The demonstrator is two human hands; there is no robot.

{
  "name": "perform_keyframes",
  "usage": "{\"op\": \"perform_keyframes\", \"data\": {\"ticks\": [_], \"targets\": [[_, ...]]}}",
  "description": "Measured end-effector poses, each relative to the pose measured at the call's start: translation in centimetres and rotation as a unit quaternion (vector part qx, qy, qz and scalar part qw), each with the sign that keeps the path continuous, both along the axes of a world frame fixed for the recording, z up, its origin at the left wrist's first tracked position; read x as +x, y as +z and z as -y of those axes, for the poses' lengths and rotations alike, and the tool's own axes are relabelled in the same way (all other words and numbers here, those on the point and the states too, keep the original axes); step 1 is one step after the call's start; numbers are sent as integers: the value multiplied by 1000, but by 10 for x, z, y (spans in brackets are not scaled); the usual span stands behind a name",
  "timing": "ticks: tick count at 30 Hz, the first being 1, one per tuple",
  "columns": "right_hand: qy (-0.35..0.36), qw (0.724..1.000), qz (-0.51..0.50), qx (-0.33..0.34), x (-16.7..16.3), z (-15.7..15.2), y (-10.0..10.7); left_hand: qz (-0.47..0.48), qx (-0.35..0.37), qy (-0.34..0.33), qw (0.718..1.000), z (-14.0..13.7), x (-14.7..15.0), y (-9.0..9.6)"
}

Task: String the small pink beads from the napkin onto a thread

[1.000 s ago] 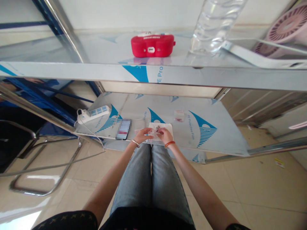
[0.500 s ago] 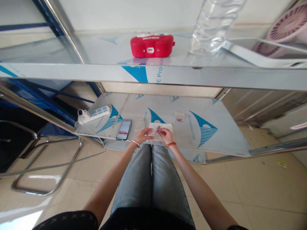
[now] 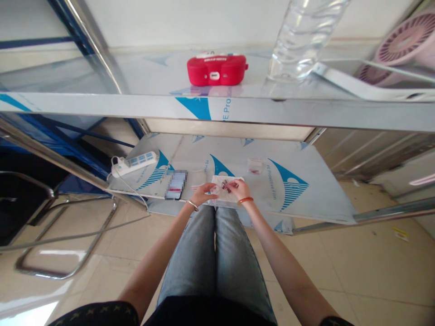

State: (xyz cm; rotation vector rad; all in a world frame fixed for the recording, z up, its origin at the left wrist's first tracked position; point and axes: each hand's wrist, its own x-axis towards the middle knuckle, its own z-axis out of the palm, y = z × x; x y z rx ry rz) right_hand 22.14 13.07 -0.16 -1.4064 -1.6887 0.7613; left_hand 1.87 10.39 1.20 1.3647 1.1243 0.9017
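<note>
On the lower shelf, a white, tissue-like sheet lies at the front edge between my hands. My left hand curves at its left side, thumb and fingers spaced around what looks like a clear plastic wrapping. Over the sheet, my right hand is closed in a pinch at several small dark pieces, too small and blurred to name. A phone with a blurred-out screen lies left of my left hand. Behind the right hand is a small clear packet with something reddish inside.
A white power strip with its cable is on the left of the lower shelf. The upper shelf overhangs behind, bearing a red case, a clear bottle, a white frame-like object and a pink fan.
My right hand has shifted slightly right and its fingers still pinch over the sheet. The left hand has barely moved. The whole view has dropped a little in the picture.
</note>
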Motion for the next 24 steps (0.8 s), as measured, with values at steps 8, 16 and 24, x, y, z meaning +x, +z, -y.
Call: {"op": "perform_keyframes", "data": {"ticks": [8, 16, 24], "targets": [[-55, 991, 118, 6, 3, 16, -38, 18, 1, 2, 1000, 0, -3, -5], [-59, 991, 110, 52, -3, 19, -41, 10, -6, -6, 1000, 3, -2, -1], [-55, 994, -64, 75, -16, 25, -5, -35, 3, -6, 999, 9, 2, 11]]}}
